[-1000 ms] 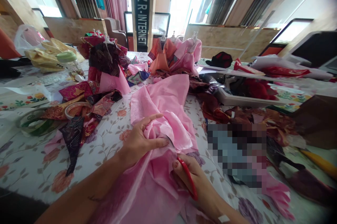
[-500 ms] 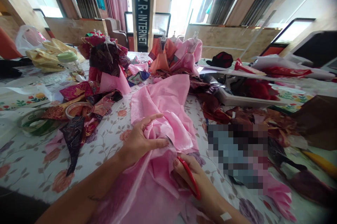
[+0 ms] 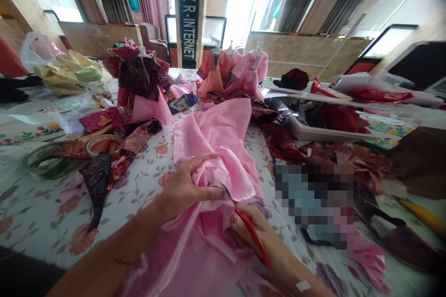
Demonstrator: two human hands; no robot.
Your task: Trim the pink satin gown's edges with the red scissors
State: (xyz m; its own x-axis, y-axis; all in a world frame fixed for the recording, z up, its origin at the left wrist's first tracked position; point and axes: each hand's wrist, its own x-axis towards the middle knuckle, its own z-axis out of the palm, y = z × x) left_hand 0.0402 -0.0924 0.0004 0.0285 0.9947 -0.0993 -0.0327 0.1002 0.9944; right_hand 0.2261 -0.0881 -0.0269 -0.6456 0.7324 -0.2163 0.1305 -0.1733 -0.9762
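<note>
A long pink satin cloth (image 3: 223, 125) runs from the middle of the table down over the near edge. My left hand (image 3: 190, 185) grips a bunched part of it, with thumb and index finger curved around the gathered folds. Red-handled scissors (image 3: 252, 236) are in my right hand (image 3: 256, 227), just to the right and nearer to me. One dark blade shows at the cloth beside my left thumb tip; the rest of the blades is hidden by folds.
Dressed doll-like figures (image 3: 252, 64) stand at the back. Left are patterned scraps (image 3: 99, 185), a tape roll (image 3: 104, 145) and a lidded jar (image 3: 92, 81). On the right are a white tray (image 3: 313, 133), a black cap (image 3: 291, 78) and brown cloth pieces (image 3: 369, 162).
The scissors and my right hand have shifted slightly to the right and toward me, and more of the blade shows. My left hand stays nearly still on the pink cloth.
</note>
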